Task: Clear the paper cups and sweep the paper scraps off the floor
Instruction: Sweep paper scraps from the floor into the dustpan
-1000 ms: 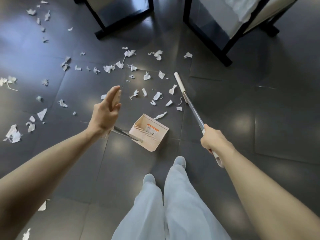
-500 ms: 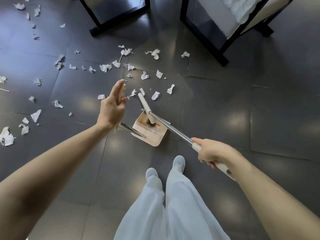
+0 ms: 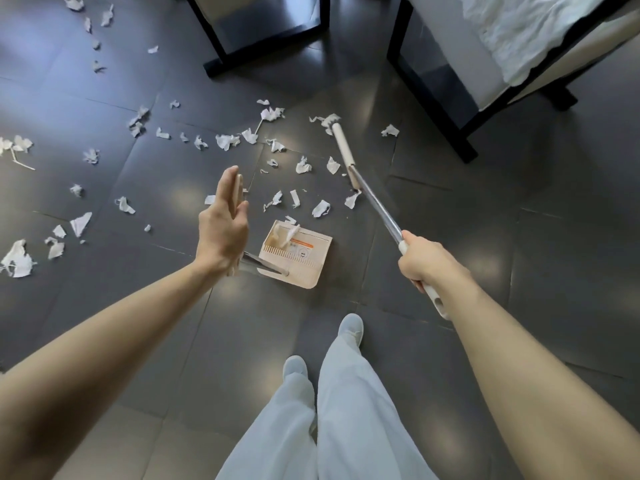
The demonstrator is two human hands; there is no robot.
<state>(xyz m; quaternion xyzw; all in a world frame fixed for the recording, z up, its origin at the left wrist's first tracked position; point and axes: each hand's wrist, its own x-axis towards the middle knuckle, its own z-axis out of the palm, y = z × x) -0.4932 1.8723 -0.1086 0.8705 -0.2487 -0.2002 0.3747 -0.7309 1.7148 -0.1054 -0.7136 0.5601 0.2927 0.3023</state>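
Note:
Torn white paper scraps point(image 3: 227, 141) lie scattered over the dark tiled floor, mostly ahead and to the left. A beige dustpan point(image 3: 298, 261) sits on the floor in front of my feet, with a few scraps point(image 3: 284, 233) in its far left corner. My left hand point(image 3: 221, 230) holds the upright dustpan handle point(image 3: 238, 187) between thumb and straight fingers. My right hand point(image 3: 424, 263) grips the broom's handle. The metal shaft runs up to the narrow beige broom head point(image 3: 343, 150), which lies among the far scraps. No paper cups are in view.
Two black-framed pieces of furniture stand ahead: one point(image 3: 263, 39) at top centre, one point(image 3: 460, 112) at top right with white cloth point(image 3: 519, 32) on it. My feet in light shoes point(image 3: 349, 325) and pale trousers are just behind the dustpan.
The broom head swept to the dustpan half a second ago and has swung back out to the far scraps. A few scraps now lie in the dustpan. My left hand stayed on the handle.

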